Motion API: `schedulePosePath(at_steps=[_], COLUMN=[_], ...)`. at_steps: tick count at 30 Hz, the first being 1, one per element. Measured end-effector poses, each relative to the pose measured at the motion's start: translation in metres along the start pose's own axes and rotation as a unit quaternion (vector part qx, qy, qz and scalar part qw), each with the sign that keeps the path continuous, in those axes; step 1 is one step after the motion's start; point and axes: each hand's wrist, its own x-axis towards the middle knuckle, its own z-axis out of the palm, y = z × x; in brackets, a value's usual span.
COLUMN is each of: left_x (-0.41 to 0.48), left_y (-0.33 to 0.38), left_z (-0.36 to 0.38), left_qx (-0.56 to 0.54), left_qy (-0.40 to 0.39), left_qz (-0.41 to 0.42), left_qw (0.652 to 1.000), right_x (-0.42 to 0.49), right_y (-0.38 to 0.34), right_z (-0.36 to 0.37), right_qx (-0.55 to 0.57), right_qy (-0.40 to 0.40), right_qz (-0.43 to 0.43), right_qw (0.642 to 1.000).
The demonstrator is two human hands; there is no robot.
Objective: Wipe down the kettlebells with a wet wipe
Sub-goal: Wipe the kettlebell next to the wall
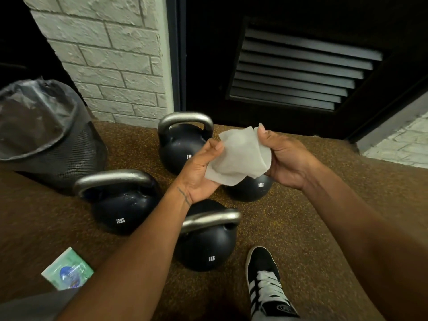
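A black mesh waste bin (58,156) lined with a clear plastic bag stands at the left on the speckled brown rubber floor (312,205) — beside a whitish painted brick wall (111,63). A black louvred door (301,66) is behind; a black-and-white laced sneaker (266,283) is at the bottom.

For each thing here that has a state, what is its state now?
Wet wipe: unfolded, held up between both hands.
Left hand: gripping the wipe's left edge.
Right hand: gripping the wipe's right edge.
Four kettlebells: upright on the floor, none being touched.
Bin: open, lined with a bag.
Wipe packet: lying on the floor.
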Motion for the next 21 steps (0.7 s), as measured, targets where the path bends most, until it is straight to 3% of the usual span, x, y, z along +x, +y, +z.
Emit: schedulePosePath(at_steps=[2,5,7,9,11,14,21], left_x=[-0.001,-0.002,0.002,0.006,0.012,0.023,0.036], left_y=[0.001,0.007,0.012,0.019,0.028,0.032,0.023], left_z=[0.006,0.019,0.019,0.02,0.022,0.028,0.023], left_qx=[0.03,0.173,0.326,0.471,0.554,0.627,0.689], left_qy=[-0.001,0.062,0.082,0.074,0.052,0.043,0.056], left_qz=[0.003,-0.008,0.032,0.085,0.109,0.11,0.166], left_qw=[1.0,0.983,0.941,0.875,0.823,0.77,0.703], right_x=[0.002,0.004,0.006,0.009,0.012,0.015,0.019], right_y=[0.002,0.006,0.008,0.007,0.006,0.002,-0.002], right_z=[-0.003,-0.009,-0.013,-0.016,-0.018,-0.018,-0.016], right_qx=[-0.009,-0.024,-0.04,-0.089,-0.168,-0.24,-0.28], right_qy=[0.009,0.031,0.046,0.058,0.07,0.087,0.106], right_qz=[0.01,0.017,0.015,0.007,-0.004,-0.028,-0.051], right_qw=[1.0,0.999,0.998,0.994,0.983,0.966,0.953])
